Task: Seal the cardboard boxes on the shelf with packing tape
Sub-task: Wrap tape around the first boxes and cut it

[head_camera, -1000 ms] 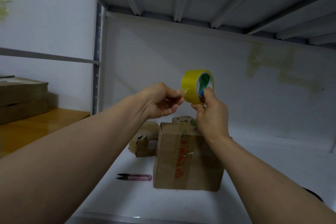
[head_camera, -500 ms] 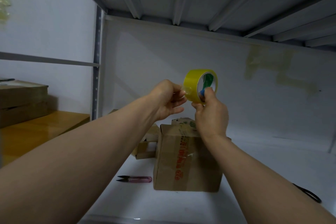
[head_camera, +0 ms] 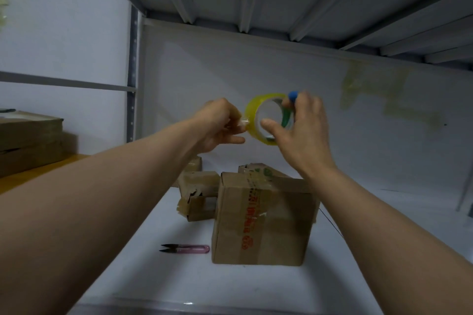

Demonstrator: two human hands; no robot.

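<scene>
Both mid-frame above the box (head_camera: 263, 225) on the shelf (head_camera: 128, 276), the right hand (head_camera: 304, 133) grips the tape roll (head_camera: 252, 110) while the left hand (head_camera: 220, 123) pinches its end, likely to peel a strip.

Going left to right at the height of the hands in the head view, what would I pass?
cardboard stack → shelf post → left hand → tape roll → right hand → old tape patches on the back wall.

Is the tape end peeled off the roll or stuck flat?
Peeled: the left hand pinches a short clear tape end standing off the yellow roll, which the right hand holds.
</scene>
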